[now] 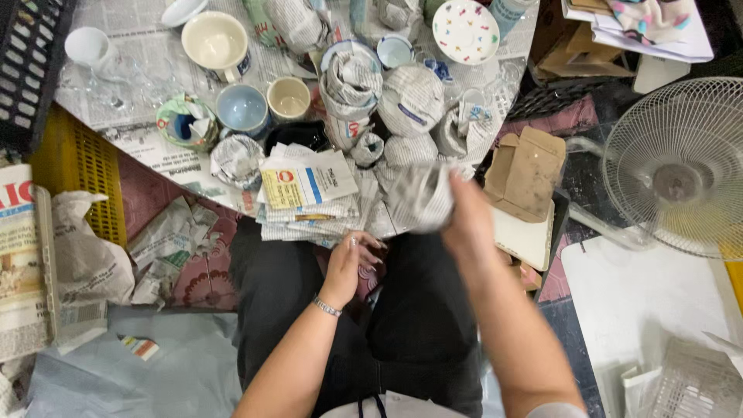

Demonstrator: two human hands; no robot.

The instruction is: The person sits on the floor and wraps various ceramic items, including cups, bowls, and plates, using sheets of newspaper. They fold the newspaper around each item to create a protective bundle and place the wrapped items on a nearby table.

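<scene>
1. While the right hand is raised over the lap, it grips a newspaper-wrapped bundle, fingers closed round it.
2. Left hand sits lower over the lap, fingers loosely curled, empty.
3. Newspaper stack lies just ahead; wrapped pieces and mugs crowd the worktop; fan is at the right.
</scene>
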